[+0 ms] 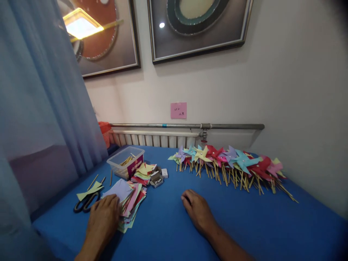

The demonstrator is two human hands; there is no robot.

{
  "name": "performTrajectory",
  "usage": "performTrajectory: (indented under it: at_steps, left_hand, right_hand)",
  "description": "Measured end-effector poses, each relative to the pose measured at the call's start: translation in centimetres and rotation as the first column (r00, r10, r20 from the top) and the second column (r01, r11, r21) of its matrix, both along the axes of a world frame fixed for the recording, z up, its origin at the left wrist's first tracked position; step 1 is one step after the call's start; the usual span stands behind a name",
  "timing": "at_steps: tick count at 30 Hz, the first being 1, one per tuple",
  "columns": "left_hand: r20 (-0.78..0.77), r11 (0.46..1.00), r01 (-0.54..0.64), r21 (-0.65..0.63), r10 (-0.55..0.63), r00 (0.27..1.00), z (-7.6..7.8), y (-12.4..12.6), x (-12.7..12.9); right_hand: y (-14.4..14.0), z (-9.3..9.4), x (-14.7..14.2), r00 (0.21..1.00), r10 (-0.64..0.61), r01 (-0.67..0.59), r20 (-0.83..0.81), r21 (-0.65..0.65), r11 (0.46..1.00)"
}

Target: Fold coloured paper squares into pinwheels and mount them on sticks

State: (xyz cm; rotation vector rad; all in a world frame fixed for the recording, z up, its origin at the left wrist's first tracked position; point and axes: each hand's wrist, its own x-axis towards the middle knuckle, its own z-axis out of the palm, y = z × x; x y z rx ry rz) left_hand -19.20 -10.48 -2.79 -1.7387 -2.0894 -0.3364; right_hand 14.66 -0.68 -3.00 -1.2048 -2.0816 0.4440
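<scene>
Your left hand [104, 217] lies over the near left side of the larger stack of coloured paper [133, 206], fingers bent down against it; whether they pinch a sheet cannot be told, as the tips are hidden. Your right hand [198, 212] rests on the bare blue surface [163, 232], fingers loosely folded in, nothing showing in it, though its underside is out of sight. The step looks to be handling that paper: the stack is fanned and uneven, so lift lightly at an edge, separate one sheet with the thumb, and steady the rest so it doesn't slide. Mind the scissors [87, 203] just left of your left hand, a pale green paper piece [94, 190] lying across them. Beyond the stack sit a smaller paper pile [144, 170], an open little box [156, 180] of shiny bits and a clear tub [116, 168] holding sticks. Pinwheels [214, 156] lie in a long row at the far right. Behind are a metal pipe [179, 126], a pink note [178, 110] and two framed pictures on the wall, with a blue curtain [54, 90] at left.
</scene>
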Motion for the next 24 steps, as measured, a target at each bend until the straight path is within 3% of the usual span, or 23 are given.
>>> performTrajectory:
  at_steps: [6,10,15,19,24]
  left_hand:
    - [-0.029,1.000,-0.018,-0.015,0.018,0.999,-0.1,-0.7,1.0]
    - [-0.026,0.998,-0.048,0.044,0.049,0.998,0.0,-1.2,1.0]
    - [0.173,0.983,-0.019,0.181,-0.013,0.985,-0.6,-1.3,0.1]
    - [0.467,0.961,-0.044,0.272,-0.091,0.880,-0.2,-1.5,-0.3]
    - [0.722,0.890,-0.259,0.376,-0.106,0.684,1.7,-2.0,-0.4]
  right_hand:
    - [-0.1,-0.3,0.0,1.000,-0.013,0.012,0.019,0.028,1.000]
    - [-0.2,-0.2,-0.1,0.999,-0.028,0.026,0.038,0.051,0.998]
    - [-0.3,-0.3,-0.1,0.998,-0.039,0.035,0.048,0.074,0.997]
    - [-0.4,-0.5,-0.1,0.998,-0.041,0.036,0.057,0.083,0.996]
    - [-0.5,-0.4,-0.1,0.997,-0.048,0.043,0.053,0.093,0.995]
